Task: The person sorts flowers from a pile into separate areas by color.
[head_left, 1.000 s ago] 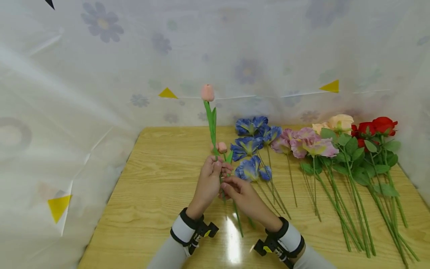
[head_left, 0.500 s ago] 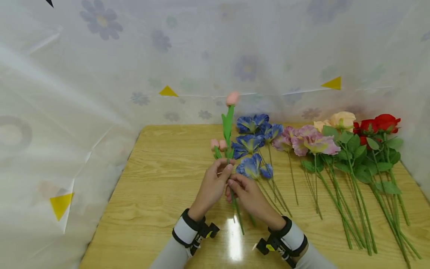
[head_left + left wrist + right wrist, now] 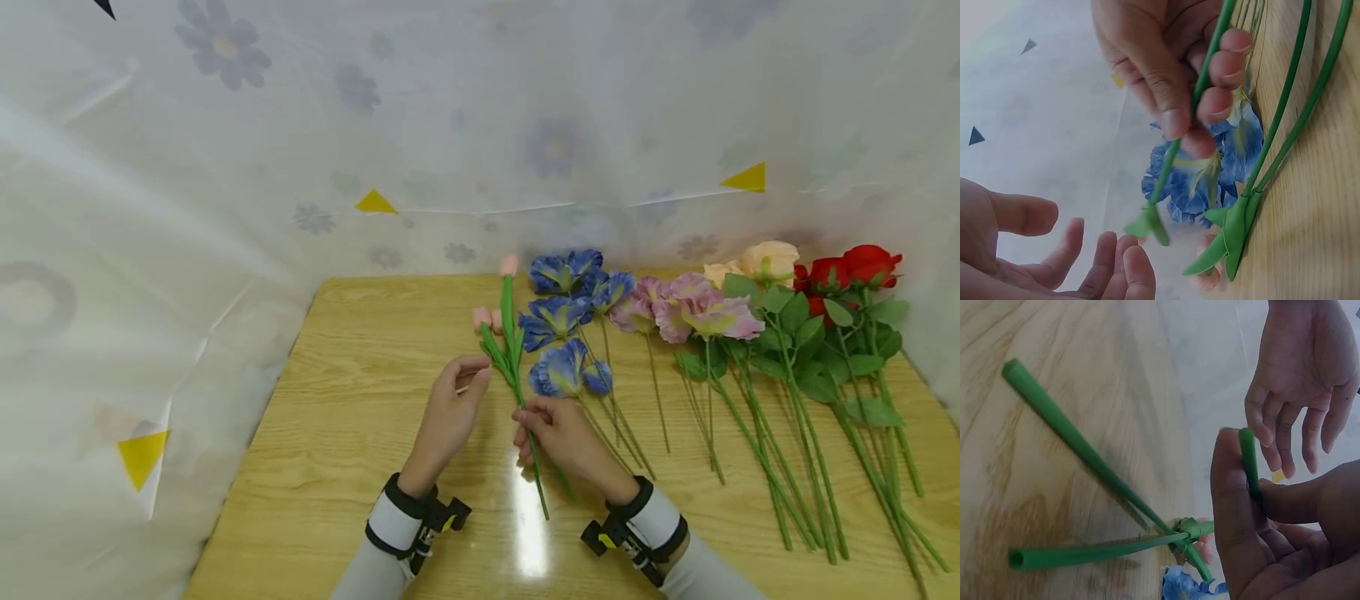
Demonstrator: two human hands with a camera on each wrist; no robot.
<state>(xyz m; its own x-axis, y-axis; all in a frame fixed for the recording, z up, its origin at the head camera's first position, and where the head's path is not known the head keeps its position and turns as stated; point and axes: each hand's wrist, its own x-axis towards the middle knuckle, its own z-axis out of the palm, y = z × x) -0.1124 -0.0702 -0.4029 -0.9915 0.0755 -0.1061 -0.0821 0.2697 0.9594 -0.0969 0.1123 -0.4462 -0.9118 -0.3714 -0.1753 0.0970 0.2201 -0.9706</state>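
Note:
My right hand [image 3: 566, 437] pinches the green stem of a pink artificial tulip [image 3: 508, 267] between thumb and fingers. Its bloom points to the back of the table, over the other tulips. Two more pink tulips [image 3: 482, 318] lie on the wood beneath it; their stems [image 3: 1072, 437] cross in the right wrist view. My left hand [image 3: 450, 408] is just left of the leaves, fingers loosely bent and holding nothing. In the left wrist view that left hand [image 3: 1054, 250] is apart from the held stem [image 3: 1210, 56].
Blue flowers [image 3: 557, 371] lie right of the tulips. Further right are mauve flowers [image 3: 693, 308], peach roses [image 3: 768, 260] and red roses [image 3: 870, 265], stems toward me. A patterned plastic sheet [image 3: 450, 100] rises behind the wooden table [image 3: 322, 442].
The held tulip first swung right, then came down toward the other tulips. My left hand let go of its stem and drew off to the left; my right hand kept its pinch.

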